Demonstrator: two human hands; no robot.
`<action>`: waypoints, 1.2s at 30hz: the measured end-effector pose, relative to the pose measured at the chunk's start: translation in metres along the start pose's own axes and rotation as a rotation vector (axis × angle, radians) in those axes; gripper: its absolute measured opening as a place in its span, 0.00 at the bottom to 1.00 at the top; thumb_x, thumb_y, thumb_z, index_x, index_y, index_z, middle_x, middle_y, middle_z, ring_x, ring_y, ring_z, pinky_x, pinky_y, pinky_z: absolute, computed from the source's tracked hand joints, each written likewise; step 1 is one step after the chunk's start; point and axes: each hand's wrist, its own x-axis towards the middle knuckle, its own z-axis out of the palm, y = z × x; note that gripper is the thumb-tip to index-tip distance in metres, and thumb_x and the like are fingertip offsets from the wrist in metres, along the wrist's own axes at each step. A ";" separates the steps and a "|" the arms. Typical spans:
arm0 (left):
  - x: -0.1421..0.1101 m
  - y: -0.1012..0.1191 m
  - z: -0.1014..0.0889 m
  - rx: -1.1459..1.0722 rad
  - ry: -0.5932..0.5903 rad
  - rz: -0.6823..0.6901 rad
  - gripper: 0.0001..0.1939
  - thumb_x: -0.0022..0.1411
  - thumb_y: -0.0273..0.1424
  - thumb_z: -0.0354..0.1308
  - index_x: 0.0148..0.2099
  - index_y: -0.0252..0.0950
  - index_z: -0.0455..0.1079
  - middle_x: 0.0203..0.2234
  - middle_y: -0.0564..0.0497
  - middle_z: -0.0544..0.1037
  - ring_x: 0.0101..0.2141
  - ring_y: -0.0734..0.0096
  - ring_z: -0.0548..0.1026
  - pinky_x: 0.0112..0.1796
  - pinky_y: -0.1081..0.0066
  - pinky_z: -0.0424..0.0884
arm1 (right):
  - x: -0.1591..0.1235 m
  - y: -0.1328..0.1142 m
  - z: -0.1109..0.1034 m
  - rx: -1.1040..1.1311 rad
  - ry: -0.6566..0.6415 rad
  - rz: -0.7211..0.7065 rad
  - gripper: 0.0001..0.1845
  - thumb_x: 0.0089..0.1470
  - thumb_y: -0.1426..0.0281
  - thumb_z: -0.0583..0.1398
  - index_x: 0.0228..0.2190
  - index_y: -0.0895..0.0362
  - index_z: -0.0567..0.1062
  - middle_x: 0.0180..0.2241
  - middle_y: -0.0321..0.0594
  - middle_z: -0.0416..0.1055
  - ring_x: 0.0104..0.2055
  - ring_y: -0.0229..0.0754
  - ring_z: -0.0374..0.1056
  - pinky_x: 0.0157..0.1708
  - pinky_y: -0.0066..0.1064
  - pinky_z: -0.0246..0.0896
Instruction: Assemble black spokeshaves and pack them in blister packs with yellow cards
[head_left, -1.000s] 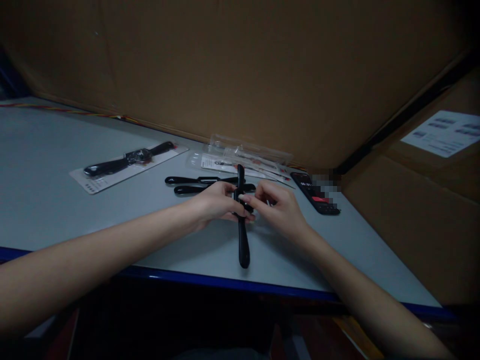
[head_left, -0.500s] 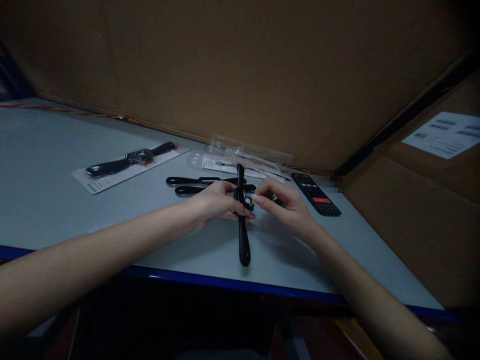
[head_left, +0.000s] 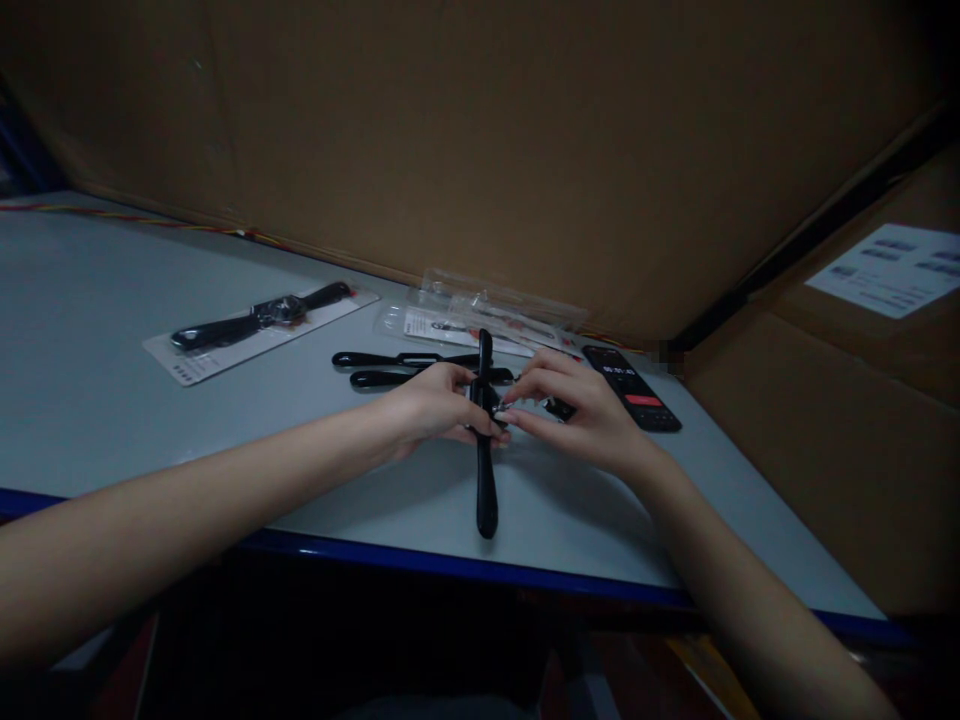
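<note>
Head view: left fingers (head_left: 466,410) around a black two-handled tool (head_left: 487,490), right fingers (head_left: 534,427) narrow at its middle, grip unclear.

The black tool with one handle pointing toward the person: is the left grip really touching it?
Touching. The head view shows it: the left grip lays its thumb across the black tool near its middle.

Phone (head_left: 636,388) screen shows digits 00:01, last pair blurred; print on white carton label (head_left: 889,268) and packaging card (head_left: 196,370) illegible.
</note>
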 end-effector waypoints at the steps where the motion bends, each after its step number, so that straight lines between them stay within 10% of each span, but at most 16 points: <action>1: 0.000 0.000 0.000 0.001 0.002 -0.001 0.21 0.44 0.13 0.62 0.43 0.27 0.67 0.23 0.52 0.77 0.29 0.68 0.79 0.41 0.61 0.73 | 0.000 -0.001 0.000 -0.030 0.012 -0.010 0.07 0.54 0.67 0.60 0.27 0.57 0.73 0.28 0.38 0.66 0.32 0.39 0.62 0.32 0.32 0.56; 16: 0.005 -0.004 -0.003 -0.044 0.007 0.027 0.23 0.40 0.14 0.64 0.41 0.27 0.68 0.25 0.51 0.77 0.29 0.65 0.80 0.43 0.58 0.73 | -0.001 -0.008 -0.001 0.205 0.014 -0.006 0.07 0.57 0.71 0.57 0.32 0.58 0.76 0.30 0.39 0.66 0.33 0.38 0.63 0.34 0.31 0.58; 36: 0.003 -0.005 0.002 0.033 0.056 0.021 0.24 0.41 0.13 0.62 0.45 0.26 0.66 0.29 0.49 0.78 0.27 0.69 0.78 0.39 0.62 0.74 | 0.002 -0.012 0.013 -0.277 0.002 0.002 0.05 0.55 0.71 0.58 0.28 0.57 0.70 0.28 0.38 0.67 0.34 0.42 0.62 0.34 0.34 0.53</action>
